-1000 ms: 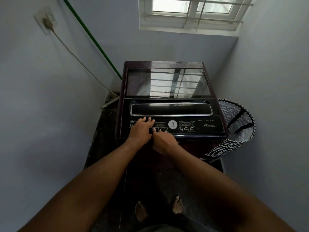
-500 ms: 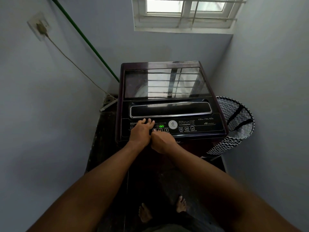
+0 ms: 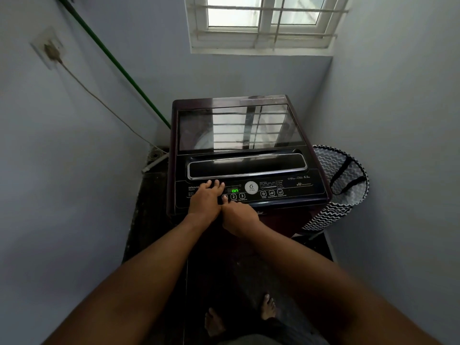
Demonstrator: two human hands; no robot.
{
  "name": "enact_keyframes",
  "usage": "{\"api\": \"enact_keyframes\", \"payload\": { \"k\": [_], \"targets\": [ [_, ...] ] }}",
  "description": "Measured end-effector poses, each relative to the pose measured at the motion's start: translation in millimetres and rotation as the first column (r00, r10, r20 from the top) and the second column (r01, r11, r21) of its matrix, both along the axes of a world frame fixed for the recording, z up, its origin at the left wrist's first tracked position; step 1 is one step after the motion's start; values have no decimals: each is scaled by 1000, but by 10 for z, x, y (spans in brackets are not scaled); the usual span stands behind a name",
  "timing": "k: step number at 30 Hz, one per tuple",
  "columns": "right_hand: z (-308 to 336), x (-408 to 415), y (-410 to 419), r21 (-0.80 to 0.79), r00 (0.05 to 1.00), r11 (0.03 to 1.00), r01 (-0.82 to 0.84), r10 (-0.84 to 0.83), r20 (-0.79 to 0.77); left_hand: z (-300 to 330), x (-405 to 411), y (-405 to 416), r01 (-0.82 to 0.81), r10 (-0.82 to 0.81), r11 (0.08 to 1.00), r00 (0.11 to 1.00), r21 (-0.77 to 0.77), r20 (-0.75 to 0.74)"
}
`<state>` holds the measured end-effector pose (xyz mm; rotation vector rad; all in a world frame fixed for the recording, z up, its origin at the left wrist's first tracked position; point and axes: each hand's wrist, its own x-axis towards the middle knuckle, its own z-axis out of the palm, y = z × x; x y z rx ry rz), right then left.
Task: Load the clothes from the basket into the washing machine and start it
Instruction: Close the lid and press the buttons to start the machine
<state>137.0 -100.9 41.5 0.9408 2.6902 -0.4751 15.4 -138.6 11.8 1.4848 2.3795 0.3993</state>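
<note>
A dark top-loading washing machine (image 3: 249,168) stands in front of me with its glass lid (image 3: 239,125) closed. Its control panel (image 3: 286,190) runs along the near edge, and a green display (image 3: 234,190) on it reads "on". My left hand (image 3: 205,199) rests flat on the left part of the panel, fingers straight. My right hand (image 3: 240,217) is beside it with the fingers curled under, and one fingertip presses the leftmost button, next to buttons 2 and 3. A black-and-white zigzag laundry basket (image 3: 333,207) stands to the right of the machine; I see no clothes in it.
Grey walls close in on both sides, with a barred window (image 3: 263,23) above the machine. A wall socket (image 3: 51,51) at upper left feeds a cable down behind the machine, and a green hose (image 3: 119,68) runs diagonally along the wall. My bare feet (image 3: 239,314) stand on the dark floor.
The panel display was dark one second ago and now shows a green "on". My right fingertip stays on the leftmost button, and both hands have hardly moved.
</note>
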Motion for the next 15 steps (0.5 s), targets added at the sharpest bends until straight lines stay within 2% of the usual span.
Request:
{"api": "enact_keyframes", "payload": {
  "k": [15],
  "targets": [
    [-54,19,-12,1,1000,1000,28,-28,7,-43,-11,9,6,-6,1000,999,6,-31]
  ]
}}
